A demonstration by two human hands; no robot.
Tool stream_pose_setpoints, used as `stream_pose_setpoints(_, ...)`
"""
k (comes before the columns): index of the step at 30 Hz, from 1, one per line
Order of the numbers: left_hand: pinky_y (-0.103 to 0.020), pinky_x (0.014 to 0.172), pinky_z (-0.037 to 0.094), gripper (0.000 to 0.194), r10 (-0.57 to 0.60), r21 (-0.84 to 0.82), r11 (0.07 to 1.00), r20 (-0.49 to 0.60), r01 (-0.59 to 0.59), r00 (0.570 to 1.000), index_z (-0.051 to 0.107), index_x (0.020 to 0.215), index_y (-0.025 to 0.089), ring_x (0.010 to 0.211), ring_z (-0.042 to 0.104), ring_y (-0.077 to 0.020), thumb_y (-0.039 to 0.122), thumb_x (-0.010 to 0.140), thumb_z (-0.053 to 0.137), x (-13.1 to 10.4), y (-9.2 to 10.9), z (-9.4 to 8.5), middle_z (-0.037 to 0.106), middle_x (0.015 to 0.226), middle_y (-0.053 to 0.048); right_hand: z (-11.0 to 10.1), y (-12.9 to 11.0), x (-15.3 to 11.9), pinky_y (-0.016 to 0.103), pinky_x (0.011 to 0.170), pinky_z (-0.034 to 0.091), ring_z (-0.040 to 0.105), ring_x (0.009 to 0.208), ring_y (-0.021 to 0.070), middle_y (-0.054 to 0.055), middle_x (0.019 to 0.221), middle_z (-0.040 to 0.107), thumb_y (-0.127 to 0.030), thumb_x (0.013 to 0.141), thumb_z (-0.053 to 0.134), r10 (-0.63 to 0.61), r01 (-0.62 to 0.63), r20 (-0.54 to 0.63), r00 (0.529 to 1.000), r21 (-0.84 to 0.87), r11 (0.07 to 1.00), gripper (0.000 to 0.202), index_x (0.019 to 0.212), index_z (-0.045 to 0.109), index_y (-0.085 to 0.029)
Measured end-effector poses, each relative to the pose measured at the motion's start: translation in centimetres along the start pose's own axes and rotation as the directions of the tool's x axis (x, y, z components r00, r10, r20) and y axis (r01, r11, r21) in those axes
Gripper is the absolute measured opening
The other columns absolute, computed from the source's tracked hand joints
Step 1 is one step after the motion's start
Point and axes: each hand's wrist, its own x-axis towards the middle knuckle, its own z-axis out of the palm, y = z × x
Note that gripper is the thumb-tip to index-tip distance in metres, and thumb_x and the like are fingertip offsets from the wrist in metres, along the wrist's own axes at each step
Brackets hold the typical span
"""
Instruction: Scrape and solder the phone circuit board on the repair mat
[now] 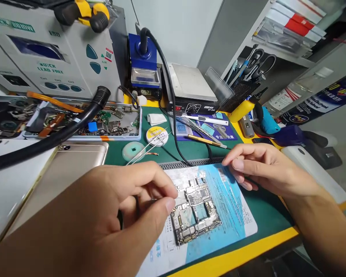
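A phone motherboard (197, 198) with a square cut-out lies on a blue-and-white printed sheet (233, 215). My left hand (135, 207) is at the board's left edge, thumb and index finger pinched together there. Those fingertips cover part of the edge, and the contact is partly hidden. Over the sheet's upper right corner hovers my right hand (256, 165), fingers loosely bent and apart, holding nothing. Beyond my left hand, metal tweezers (150, 148) rest across a pale green roll (129, 151) and a round yellow-and-white tin (157, 136).
A tray of phone parts (118, 134) and a black hose (60, 134) lie at left, before a soldering station (46, 69). A heating plate (193, 84) stands at the back. Pens and a yellow bottle (242, 109) are farther right. Gold phone (60, 177) lies left.
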Motion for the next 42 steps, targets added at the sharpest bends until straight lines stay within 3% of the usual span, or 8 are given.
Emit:
stream_pose_setpoints(3,-0.017,0.034,0.036,0.031,0.252,0.074,0.966,-0.043,-0.249,0.967,0.091,0.093,0.038,0.041,0.068,-0.0136,0.050,0.118,0.075,0.1,1.0,-0.3,0.075,0.059,0.008,0.2,-0.3,0.1,0.018,0.043,0.043,0.062,0.047,0.0115,0.001,0.059,0.072,-0.059,0.092,0.123,0.012,-0.013,-0.015,1.000,-0.019,1.000,0.043,0.095,0.103,-0.021)
stream_pose_setpoints(7,-0.017,0.053,0.053,0.022,0.171,0.210,0.968,-0.154,-0.137,0.973,0.091,0.096,0.040,0.055,0.072,-0.0145,0.029,0.114,0.084,0.1,4.1,-0.4,0.073,0.060,0.010,0.3,-0.4,0.2,0.019,0.043,0.040,0.058,0.045,0.0110,0.000,0.056,0.070,-0.063,0.092,0.122,0.013,-0.014,-0.020,1.000,-0.043,0.999,0.046,0.094,0.102,-0.022)
stream_pose_setpoints(12,-0.021,0.033,0.037,0.031,0.430,0.279,0.879,-0.106,-0.388,0.897,0.089,0.096,0.041,0.036,0.064,-0.0135,0.050,0.121,0.073,0.6,1.5,0.2,0.056,0.045,0.012,0.1,-0.3,0.0,0.021,0.044,0.037,0.058,0.046,0.0122,0.002,0.058,0.073,-0.060,0.095,0.121,-0.004,0.001,-0.033,0.999,-0.074,0.997,0.041,0.094,0.104,-0.023)
stream_pose_setpoints(16,-0.020,0.031,0.033,0.035,0.413,0.352,0.870,-0.141,-0.345,0.900,0.090,0.097,0.045,0.037,0.066,-0.0125,0.055,0.124,0.069,1.1,-0.2,0.6,0.053,0.044,0.013,0.0,-0.3,-0.4,0.023,0.046,0.035,0.059,0.051,0.0128,0.004,0.063,0.076,-0.060,0.092,0.123,-0.065,0.055,-0.111,0.992,-0.091,0.994,0.041,0.089,0.103,-0.024)
stream_pose_setpoints(23,-0.012,0.032,0.036,0.019,0.194,-0.083,0.975,-0.142,-0.207,0.971,0.092,0.093,0.035,0.036,0.063,-0.0130,0.050,0.105,0.087,2.0,1.4,0.9,0.075,0.059,0.005,2.5,-2.4,-1.9,0.028,0.053,0.040,0.059,0.060,0.0153,0.003,0.070,0.078,-0.060,0.087,0.126,-0.134,0.105,-0.231,0.964,-0.132,0.986,0.039,0.090,0.103,-0.028)
stream_pose_setpoints(27,-0.017,0.030,0.041,0.012,0.137,-0.268,0.949,-0.130,-0.168,0.982,0.096,0.097,0.032,0.038,0.066,-0.0175,0.044,0.094,0.093,2.5,2.8,0.9,0.078,0.062,0.002,5.5,-4.7,-2.4,0.029,0.051,0.045,0.062,0.061,0.0182,0.005,0.071,0.081,-0.054,0.088,0.125,-0.126,0.087,-0.109,0.986,-0.307,0.948,0.034,0.096,0.106,-0.028)
stream_pose_setpoints(33,-0.019,0.031,0.046,0.026,0.139,-0.331,0.930,-0.085,-0.160,0.987,0.091,0.111,0.029,0.041,0.070,-0.0204,0.039,0.088,0.090,2.3,3.5,0.8,0.081,0.065,0.002,7.8,-6.1,-0.7,0.024,0.050,0.055,0.069,0.066,0.0161,0.006,0.095,0.093,-0.046,0.080,0.128,0.136,-0.093,0.142,0.980,-0.273,0.957,0.046,0.113,0.106,-0.022)
stream_pose_setpoints(42,-0.013,0.040,0.048,0.030,0.130,-0.292,0.942,-0.142,-0.167,0.981,0.093,0.128,0.038,0.050,0.070,-0.0136,0.046,0.100,0.097,1.0,0.9,1.3,0.081,0.076,0.006,8.8,-4.9,-0.1,0.022,0.048,0.038,0.050,0.058,0.0093,0.000,0.073,0.077,-0.037,0.088,0.124,0.090,-0.059,0.173,0.981,-0.175,0.983,0.029,0.097,0.105,-0.017)
